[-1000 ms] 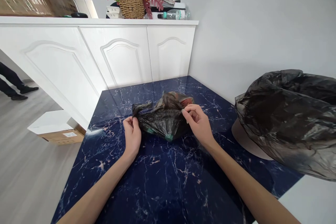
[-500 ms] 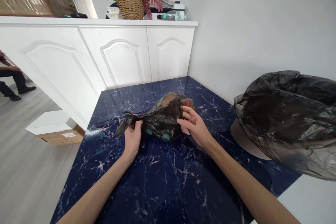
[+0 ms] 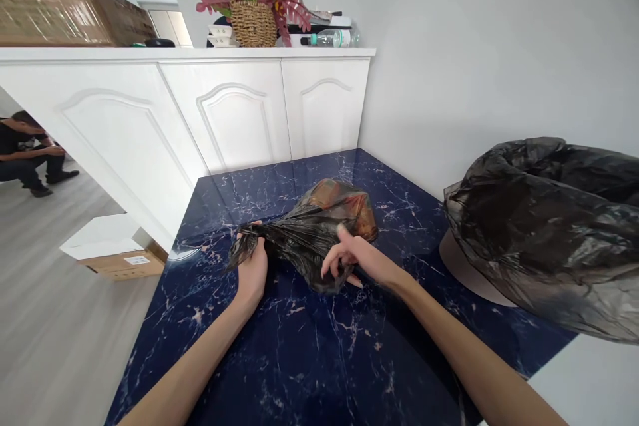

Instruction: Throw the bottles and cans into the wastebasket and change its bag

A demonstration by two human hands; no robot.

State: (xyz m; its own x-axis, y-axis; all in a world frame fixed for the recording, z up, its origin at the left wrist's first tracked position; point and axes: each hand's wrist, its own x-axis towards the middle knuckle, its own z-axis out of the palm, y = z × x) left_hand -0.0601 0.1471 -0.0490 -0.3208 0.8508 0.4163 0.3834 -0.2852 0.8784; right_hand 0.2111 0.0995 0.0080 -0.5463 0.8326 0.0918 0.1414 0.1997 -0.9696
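Note:
A filled black plastic bag lies on the dark blue marbled tabletop. Reddish and orange-brown contents show through its thin film at the far right end. My left hand is closed round the gathered neck of the bag, and a loose crumpled end sticks out past it. At the near right side of the bag, my right hand has its fingers apart and partly curled, touching or very near the film. Nothing is plainly gripped in it.
On the right stands a bin lined with a large black bag. White cabinets border the far side, with a flower basket, a bottle and a cardboard box on top. Another box and a seated person are at left.
My right hand has let go of the film at the bag's far side and moved down toward me, its fingers opening. My left hand still holds the neck. The view has tilted up slightly.

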